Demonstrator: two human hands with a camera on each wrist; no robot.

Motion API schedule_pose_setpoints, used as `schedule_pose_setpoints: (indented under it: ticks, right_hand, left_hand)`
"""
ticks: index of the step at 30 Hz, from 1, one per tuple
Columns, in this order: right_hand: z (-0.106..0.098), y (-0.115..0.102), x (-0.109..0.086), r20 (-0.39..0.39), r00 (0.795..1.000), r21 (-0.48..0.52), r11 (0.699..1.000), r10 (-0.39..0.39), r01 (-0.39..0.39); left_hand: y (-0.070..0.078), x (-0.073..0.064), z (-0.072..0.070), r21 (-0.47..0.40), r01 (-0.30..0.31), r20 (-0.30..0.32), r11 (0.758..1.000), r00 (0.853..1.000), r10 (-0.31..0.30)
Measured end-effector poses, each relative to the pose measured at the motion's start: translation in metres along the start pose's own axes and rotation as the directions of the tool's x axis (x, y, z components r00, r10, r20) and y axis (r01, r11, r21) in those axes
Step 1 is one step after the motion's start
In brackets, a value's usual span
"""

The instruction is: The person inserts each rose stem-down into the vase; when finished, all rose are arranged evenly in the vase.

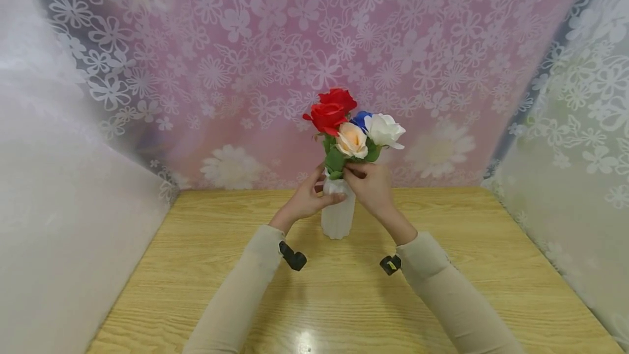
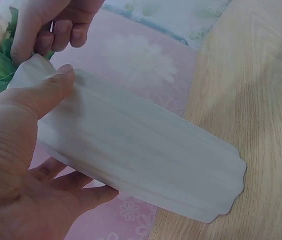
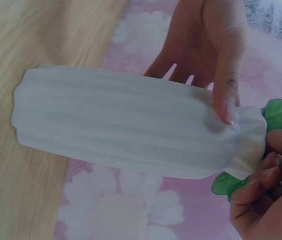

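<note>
A ribbed white vase [image 1: 338, 218] stands upright on the table, holding artificial roses. Two red roses [image 1: 328, 118] lean left, a peach rose [image 1: 352, 140] sits in front, a blue flower [image 1: 362, 119] is behind, and a white rose [image 1: 385, 130] leans right. My left hand [image 1: 308, 199] grips the vase just below its neck, thumb across the front, as the left wrist view confirms. At the vase mouth my right hand [image 1: 372, 189] has curled fingers pinching among the green leaves [image 1: 335, 159], at a rose stem; the stem itself is mostly hidden by the fingers.
The light wood-grain table [image 1: 206, 266] ends at a pink floral backdrop [image 1: 275, 59] right behind the vase. Pale sheets flank it, a white one [image 1: 73, 206] at left and a flowered one [image 1: 580, 179] at right. Black wrist mounts [image 1: 293, 257] hang by both sleeves.
</note>
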State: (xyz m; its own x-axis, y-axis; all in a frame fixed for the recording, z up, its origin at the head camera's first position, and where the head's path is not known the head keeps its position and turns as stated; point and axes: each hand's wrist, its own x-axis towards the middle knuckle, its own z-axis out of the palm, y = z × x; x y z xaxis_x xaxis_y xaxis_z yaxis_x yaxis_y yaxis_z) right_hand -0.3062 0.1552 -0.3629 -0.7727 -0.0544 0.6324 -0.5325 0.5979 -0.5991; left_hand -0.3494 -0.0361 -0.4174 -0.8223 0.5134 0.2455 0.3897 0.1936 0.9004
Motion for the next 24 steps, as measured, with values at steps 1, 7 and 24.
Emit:
schedule_pose_setpoints:
  ticks: [1,7,24]
  right_hand:
    - [0.0,0.0,0.0,-0.002,1.0,-0.002,1.0,0.001,-0.001]
    - [-0.002,0.004,-0.003,0.011,1.0,0.063,0.998,0.022,-0.023]
    - [-0.028,0.026,-0.024,0.056,0.995,0.153,0.984,0.082,-0.089]
  left_hand:
    - [0.0,0.0,0.0,0.006,0.0,-0.001,1.0,1.0,0.0]
    - [-0.001,0.0,-0.001,0.013,-0.011,0.0,1.0,1.0,0.011]
    - [0.0,0.001,-0.001,0.017,-0.016,0.004,1.0,1.0,0.016]
